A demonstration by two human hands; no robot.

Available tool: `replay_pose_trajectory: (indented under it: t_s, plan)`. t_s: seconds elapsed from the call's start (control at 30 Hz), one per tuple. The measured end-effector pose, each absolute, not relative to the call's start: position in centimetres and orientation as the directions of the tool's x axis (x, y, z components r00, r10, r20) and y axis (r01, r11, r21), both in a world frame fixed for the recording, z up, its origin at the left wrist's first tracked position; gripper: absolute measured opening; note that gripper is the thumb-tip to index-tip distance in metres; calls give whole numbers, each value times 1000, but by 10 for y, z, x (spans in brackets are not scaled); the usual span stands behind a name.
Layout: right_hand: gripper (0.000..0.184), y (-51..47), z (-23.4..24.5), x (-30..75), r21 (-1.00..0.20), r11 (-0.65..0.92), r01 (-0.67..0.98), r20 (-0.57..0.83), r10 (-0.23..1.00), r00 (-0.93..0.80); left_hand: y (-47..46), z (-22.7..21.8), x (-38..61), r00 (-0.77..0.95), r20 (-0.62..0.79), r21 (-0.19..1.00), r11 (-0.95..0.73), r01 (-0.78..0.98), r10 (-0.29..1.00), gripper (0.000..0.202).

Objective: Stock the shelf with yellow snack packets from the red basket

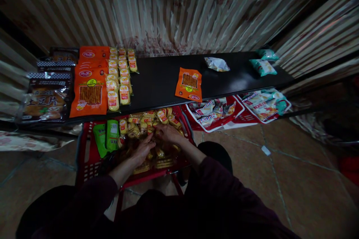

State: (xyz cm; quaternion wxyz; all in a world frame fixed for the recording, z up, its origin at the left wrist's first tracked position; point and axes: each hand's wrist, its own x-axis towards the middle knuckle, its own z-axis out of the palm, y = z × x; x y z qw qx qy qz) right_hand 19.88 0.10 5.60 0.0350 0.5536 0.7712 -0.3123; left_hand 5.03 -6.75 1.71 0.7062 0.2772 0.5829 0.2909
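Observation:
My left hand (142,150) and my right hand (169,134) reach into a red plastic basket (81,153) full of small yellow wrapped snack packs (134,120). Between my fingertips is one such snack pack (150,130), partly covered by them. The fingers of both hands look bent and closed about it, though the dim light blurs the detail. More packs lie loose around and under my hands. Two green packets (112,134) lean in the basket's left side.
A black shelf (157,82) runs behind the basket. It bears dark potato-slice bags (46,97), orange snack bags (89,93), rows of yellow packs (125,86), a lone orange bag (189,84), a white packet (217,64) and teal packets (263,67). Two more red baskets (238,110) sit right.

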Motion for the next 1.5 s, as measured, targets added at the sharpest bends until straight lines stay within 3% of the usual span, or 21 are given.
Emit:
replay_pose_trajectory:
  t_s: [0.27,0.63,0.97,1.27,1.5]
  plan:
    - [39,2,53,200,-472,228,852,-423,790,-445,-65,20,47,92,-707,681,710,-180,702,56]
    - [39,4,44,206,-542,208,814,-391,795,-463,-63,26,47,80,-643,706,630,-324,762,41]
    - [39,7,43,202,-565,142,813,-351,850,-393,-56,21,42,138,-604,708,608,-358,785,54]
    - [32,11,30,197,-814,-4,581,-226,924,-309,-59,26,44,139,-603,738,615,-276,786,75]
    - [26,11,30,191,-928,-170,332,-259,934,-246,-61,25,45,115,-589,742,592,-315,800,75]
